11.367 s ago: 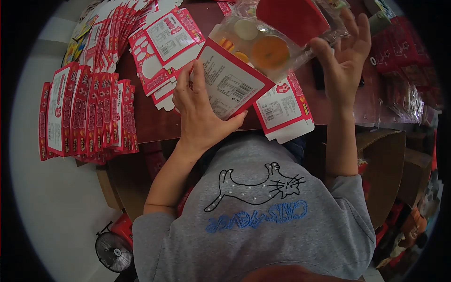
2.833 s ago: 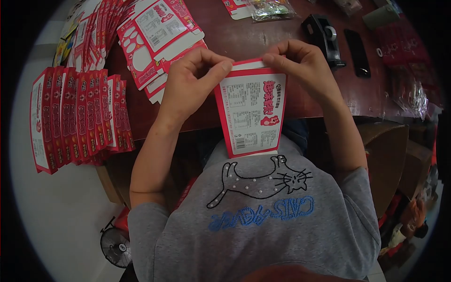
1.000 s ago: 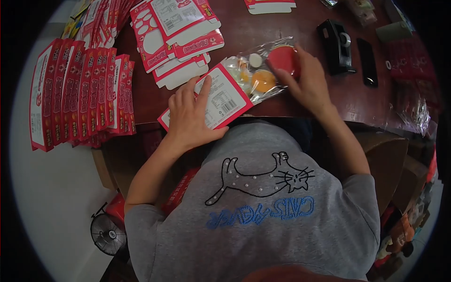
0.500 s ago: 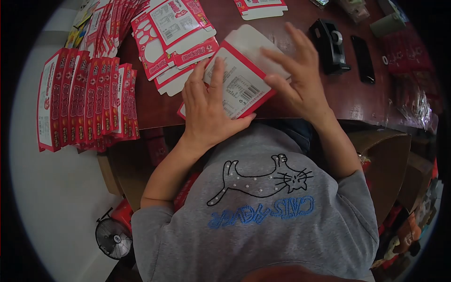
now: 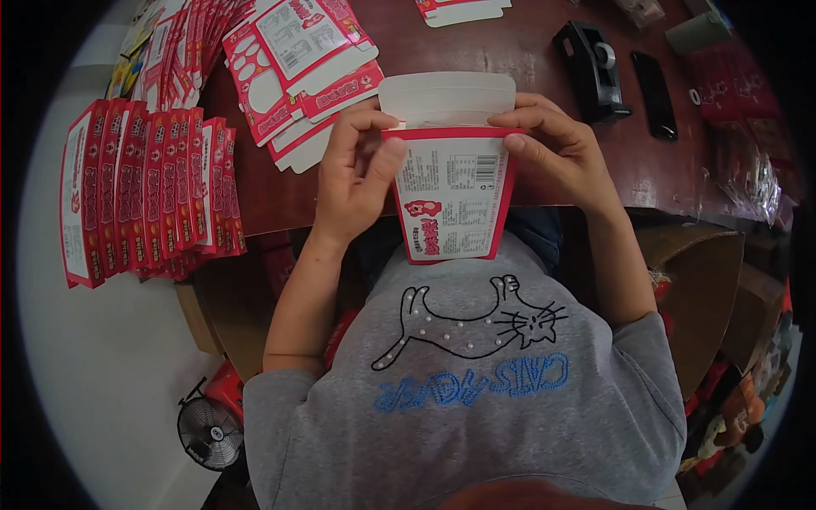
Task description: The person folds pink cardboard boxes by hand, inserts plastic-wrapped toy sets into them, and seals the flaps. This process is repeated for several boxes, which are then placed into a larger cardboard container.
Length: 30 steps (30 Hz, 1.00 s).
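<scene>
I hold a red and white printed carton point(image 5: 452, 200) upright against my chest, above the near edge of the brown table point(image 5: 527, 51). Its white top flap point(image 5: 447, 98) stands open, pointing away from me. My left hand point(image 5: 355, 174) grips the carton's upper left corner, thumb on the printed face. My right hand point(image 5: 557, 153) grips the upper right corner, fingers curled along the top rim. What is inside the carton is hidden.
A row of filled red cartons point(image 5: 149, 191) stands at the table's left end. Flat unfolded cartons point(image 5: 297, 59) lie at the back left. A black tape dispenser point(image 5: 591, 68) and a dark phone point(image 5: 653, 83) sit at the right, near clear bags point(image 5: 748, 183).
A second ago my right hand pushed a clear bag of sweets into the carton on the table. The bag has since gone from sight and both hands have lifted the carton upright.
</scene>
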Tool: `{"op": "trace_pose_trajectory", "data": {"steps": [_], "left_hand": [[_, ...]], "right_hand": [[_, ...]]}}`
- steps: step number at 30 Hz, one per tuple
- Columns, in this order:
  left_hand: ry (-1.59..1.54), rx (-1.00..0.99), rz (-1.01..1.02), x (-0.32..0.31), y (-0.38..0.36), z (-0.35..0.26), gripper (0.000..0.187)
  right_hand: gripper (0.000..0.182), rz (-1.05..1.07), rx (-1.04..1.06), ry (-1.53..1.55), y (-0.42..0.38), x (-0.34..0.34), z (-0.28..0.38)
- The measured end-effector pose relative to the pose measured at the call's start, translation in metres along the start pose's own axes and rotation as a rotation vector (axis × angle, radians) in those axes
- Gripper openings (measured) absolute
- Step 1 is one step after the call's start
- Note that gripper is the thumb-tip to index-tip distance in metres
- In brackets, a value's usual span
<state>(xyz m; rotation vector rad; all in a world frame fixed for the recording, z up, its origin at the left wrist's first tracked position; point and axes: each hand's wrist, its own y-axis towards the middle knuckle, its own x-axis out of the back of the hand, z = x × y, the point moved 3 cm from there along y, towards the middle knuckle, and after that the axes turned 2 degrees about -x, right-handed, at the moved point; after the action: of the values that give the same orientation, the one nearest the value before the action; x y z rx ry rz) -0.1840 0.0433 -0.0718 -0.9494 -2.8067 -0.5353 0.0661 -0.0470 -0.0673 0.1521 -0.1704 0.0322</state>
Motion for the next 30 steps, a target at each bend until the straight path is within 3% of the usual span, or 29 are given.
{"op": "trace_pose_trajectory", "data": {"steps": [3, 5, 8, 16, 18, 20, 24, 26, 30], "left_hand": [[-0.183, 0.072, -0.099, 0.005, 0.007, 0.006, 0.029], [-0.382, 0.179, -0.206, 0.004, 0.010, 0.001, 0.017], [-0.340, 0.199, -0.078, 0.007, 0.012, 0.000, 0.013], [-0.092, 0.259, -0.075, 0.005, 0.021, -0.028, 0.016], [-0.081, 0.301, -0.076, 0.013, 0.022, -0.023, 0.017], [-0.084, 0.228, 0.041, 0.014, 0.025, -0.021, 0.020], [-0.236, 0.091, 0.088, 0.007, 0.015, -0.023, 0.022], [-0.019, -0.056, 0.106, 0.006, 0.011, -0.019, 0.022], [-0.261, 0.098, 0.104, -0.010, 0.020, -0.020, 0.023]], "right_hand": [[0.035, -0.128, 0.047, 0.111, 0.006, -0.010, 0.004], [0.035, -0.105, 0.013, 0.144, 0.007, -0.010, 0.002], [0.034, -0.037, -0.059, 0.166, 0.010, -0.005, 0.001], [0.018, -0.110, -0.140, 0.043, 0.019, -0.027, 0.028], [0.016, -0.148, -0.262, 0.192, 0.022, -0.027, 0.034], [0.017, -0.111, -0.250, 0.170, 0.021, -0.020, 0.028], [0.019, -0.058, -0.240, 0.172, 0.006, -0.010, 0.024], [0.018, -0.037, -0.184, 0.112, -0.002, -0.008, 0.022], [0.020, -0.049, -0.117, 0.026, -0.011, -0.004, 0.022]]}}
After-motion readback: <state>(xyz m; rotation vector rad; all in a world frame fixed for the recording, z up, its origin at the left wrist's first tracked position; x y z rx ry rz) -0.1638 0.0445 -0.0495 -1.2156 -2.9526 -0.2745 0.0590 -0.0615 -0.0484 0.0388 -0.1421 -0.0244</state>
